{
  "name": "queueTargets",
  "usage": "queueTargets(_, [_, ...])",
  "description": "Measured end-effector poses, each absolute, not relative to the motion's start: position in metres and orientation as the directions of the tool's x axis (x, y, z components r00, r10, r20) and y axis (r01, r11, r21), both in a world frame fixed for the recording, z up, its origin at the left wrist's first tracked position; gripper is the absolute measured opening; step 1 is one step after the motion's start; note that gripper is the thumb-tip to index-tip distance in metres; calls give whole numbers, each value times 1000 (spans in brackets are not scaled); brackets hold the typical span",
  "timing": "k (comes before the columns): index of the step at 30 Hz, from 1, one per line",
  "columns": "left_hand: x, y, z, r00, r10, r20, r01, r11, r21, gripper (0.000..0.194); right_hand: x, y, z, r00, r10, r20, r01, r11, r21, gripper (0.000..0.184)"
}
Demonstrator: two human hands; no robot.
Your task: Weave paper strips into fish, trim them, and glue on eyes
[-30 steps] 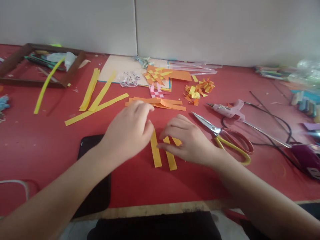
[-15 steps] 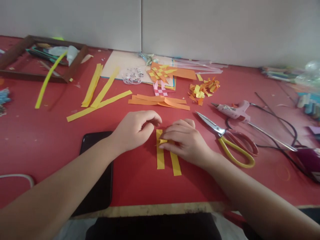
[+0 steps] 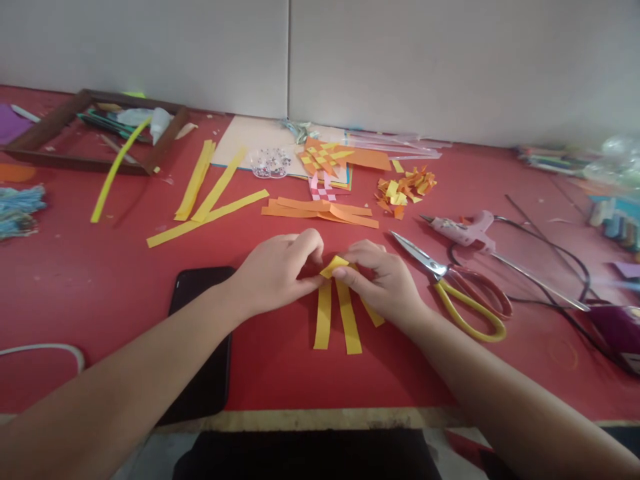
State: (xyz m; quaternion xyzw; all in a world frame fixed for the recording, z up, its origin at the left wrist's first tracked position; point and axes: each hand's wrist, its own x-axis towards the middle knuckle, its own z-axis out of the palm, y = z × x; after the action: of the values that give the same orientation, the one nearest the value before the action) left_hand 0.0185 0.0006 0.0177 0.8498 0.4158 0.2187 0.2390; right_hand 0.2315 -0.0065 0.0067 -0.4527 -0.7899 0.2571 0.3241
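Note:
Near the table's front, yellow paper strips are folded together, their loose ends fanning out toward me. My right hand is closed on them, its thumb pressing the folded top. From the other side my left hand pinches at the left edge of the same fold, thumb and curled fingers around it. Part of the fold is hidden behind the fingers. Scissors with one red and one yellow handle lie just right of my right hand. Orange paper strips lie beyond both hands.
A black phone lies under my left forearm. More yellow strips are at the left. A pink glue gun with its cable lies at the right, behind the scissors. Paper scraps, a woven paper piece and a wooden frame sit farther back.
My left hand has come down onto the fold, and my right thumb now presses its top. The folded piece has turned, and a third strip end shows under my right hand. The view has shifted slightly.

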Motion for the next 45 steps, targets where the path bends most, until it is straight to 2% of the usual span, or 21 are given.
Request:
queueTargets(6, [21, 2, 13, 620, 759, 196, 625, -630, 462, 18, 230, -6, 1, -292, 909, 298, 652, 417, -633, 28])
queueTargets(12, [19, 6, 9, 644, 740, 196, 593, -644, 484, 4, 237, -8, 7, -247, 926, 284, 655, 376, -656, 15])
queueTargets(15, [18, 8, 8, 642, 741, 198, 584, -640, 499, 8, 250, -4, 15, -463, 840, 284, 617, 535, -577, 5])
queueTargets(18, [18, 7, 9, 616, 769, 173, 625, -610, 487, 11, 263, 4, 20, -700, 689, 186, 522, 672, -524, 12])
queueTargets(20, [19, 6, 10, 587, 795, 150, 664, -580, 472, 15, 268, 7, 21, -745, 654, 132, 509, 685, -521, 17])
queueTargets(22, [20, 4, 10, 551, 823, 136, 708, -548, 445, 20, 270, 8, 19, -747, 653, 120, 514, 683, -519, 20])
queueTargets(28, [20, 3, 8, 518, 846, 124, 759, -522, 390, 24, 266, 4, 12, -717, 685, 132, 559, 677, -479, 13])
queueTargets(36, [22, -5, 15, 614, 788, 48, 722, -585, 368, 27, 260, 2, 6, -650, 742, 165, 611, 639, -467, 14])
queueTargets(45, [23, -7, 17, 571, 820, 44, 768, -552, 323, 26, 259, 3, 4, -680, 696, 231, 559, 696, -451, 15])
